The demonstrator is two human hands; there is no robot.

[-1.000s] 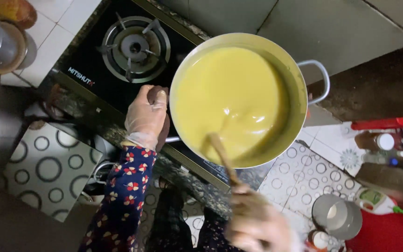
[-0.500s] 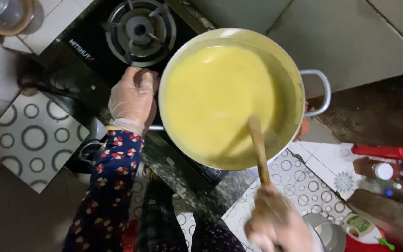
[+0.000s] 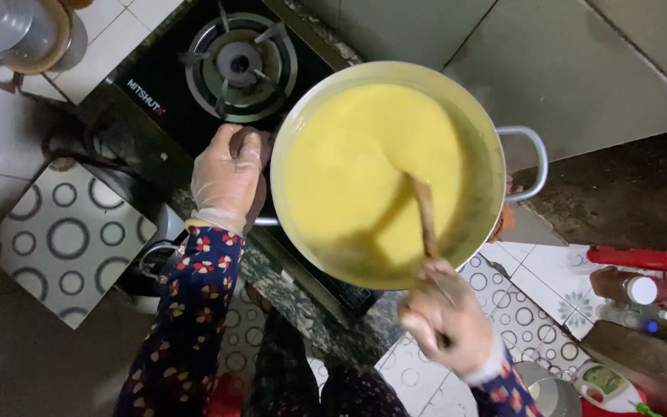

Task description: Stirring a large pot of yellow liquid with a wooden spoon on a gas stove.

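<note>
A large metal pot (image 3: 496, 158) full of thick yellow batter (image 3: 357, 166) stands on a black gas stove (image 3: 164, 100). My left hand (image 3: 227, 176), in a clear plastic glove, grips the pot's left handle, with a brown cloth under the fingers. My right hand (image 3: 448, 320), also gloved, is closed on a wooden stirring stick (image 3: 424, 212) whose lower end is sunk in the batter near the pot's right side. Both sleeves are dark with a floral print.
An unlit burner (image 3: 241, 66) lies up-left of the pot. A metal pot with a lid (image 3: 21, 31) sits at the top left corner. Bottles and a red tray (image 3: 642, 286) stand at the right, and a small metal cup (image 3: 550, 394) below. Patterned floor tiles surround.
The stick has swung from the pot's near-left side to its right side, stirring the batter. My left hand has stayed on the handle. The view has shifted slightly.
</note>
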